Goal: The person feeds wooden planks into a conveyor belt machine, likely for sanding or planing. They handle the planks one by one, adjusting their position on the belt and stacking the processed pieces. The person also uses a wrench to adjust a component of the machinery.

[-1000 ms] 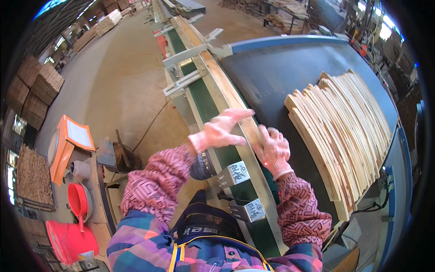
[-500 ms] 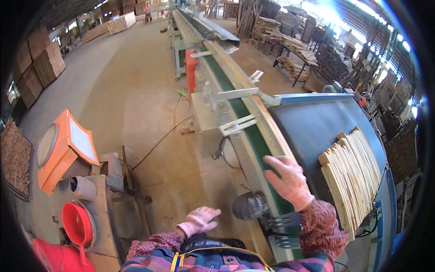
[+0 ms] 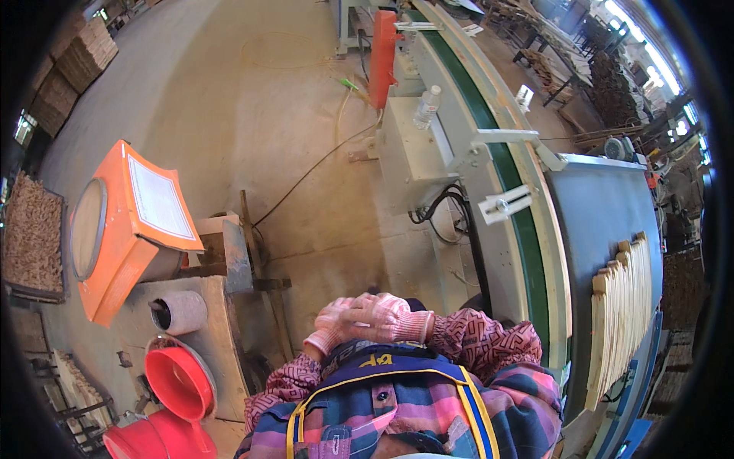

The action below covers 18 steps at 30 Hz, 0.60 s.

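My left hand (image 3: 330, 323) and my right hand (image 3: 386, 317), both in pink-and-white striped gloves, meet in front of my waist. The right fingers are closed over the left hand, which hides most of the left fingers. No other thing shows in either hand. Just below them lies the blue apron (image 3: 382, 366) with yellow edging. To the right runs a conveyor with a green belt (image 3: 527, 239), apart from both hands. Beyond it, a stack of thin wooden strips (image 3: 621, 310) lies on a dark table (image 3: 592, 206).
On the left stand an orange hood-shaped machine (image 3: 115, 260), a grey cup-like cylinder (image 3: 183, 312) and red plastic vessels (image 3: 180, 380). A clear bottle (image 3: 427, 107) stands on a grey box by the conveyor, near a red post (image 3: 382, 57). A cable (image 3: 313, 174) crosses the floor.
My right hand has left the conveyor belt and moved left to join the left hand at my waist. The view has tilted down and turned left.
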Each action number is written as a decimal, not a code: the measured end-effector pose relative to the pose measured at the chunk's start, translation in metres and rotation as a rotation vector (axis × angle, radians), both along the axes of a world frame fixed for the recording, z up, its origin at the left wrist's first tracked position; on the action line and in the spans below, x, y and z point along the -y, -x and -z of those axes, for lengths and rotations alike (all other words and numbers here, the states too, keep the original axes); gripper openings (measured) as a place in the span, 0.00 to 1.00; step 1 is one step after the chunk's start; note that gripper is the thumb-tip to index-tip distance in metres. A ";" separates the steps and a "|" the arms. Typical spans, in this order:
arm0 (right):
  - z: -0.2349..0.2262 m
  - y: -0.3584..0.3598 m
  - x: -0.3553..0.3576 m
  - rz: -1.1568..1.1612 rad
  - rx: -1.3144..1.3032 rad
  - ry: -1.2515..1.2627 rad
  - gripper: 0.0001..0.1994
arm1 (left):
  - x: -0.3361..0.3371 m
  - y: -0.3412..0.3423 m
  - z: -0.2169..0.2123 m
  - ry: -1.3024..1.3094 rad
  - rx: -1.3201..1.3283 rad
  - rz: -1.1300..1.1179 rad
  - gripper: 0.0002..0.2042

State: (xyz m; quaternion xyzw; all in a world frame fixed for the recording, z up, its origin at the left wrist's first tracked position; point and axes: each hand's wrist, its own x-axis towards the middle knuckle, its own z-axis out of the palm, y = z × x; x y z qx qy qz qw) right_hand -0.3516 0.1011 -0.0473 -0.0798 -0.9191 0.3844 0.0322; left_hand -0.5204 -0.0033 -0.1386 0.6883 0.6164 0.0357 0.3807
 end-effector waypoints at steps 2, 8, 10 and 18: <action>0.024 -0.002 -0.028 -0.028 -0.018 0.056 0.17 | -0.023 0.020 -0.015 0.161 -0.070 -0.099 0.34; 0.065 0.044 -0.150 -0.096 0.040 -0.026 0.14 | -0.172 0.074 -0.008 0.140 -0.175 -0.077 0.31; 0.064 0.078 -0.208 -0.107 -0.034 -0.103 0.16 | -0.236 0.095 -0.005 0.088 -0.282 0.012 0.28; 0.039 0.212 -0.418 0.047 -0.077 -0.047 0.14 | -0.430 0.242 -0.022 -0.061 -0.291 -0.137 0.29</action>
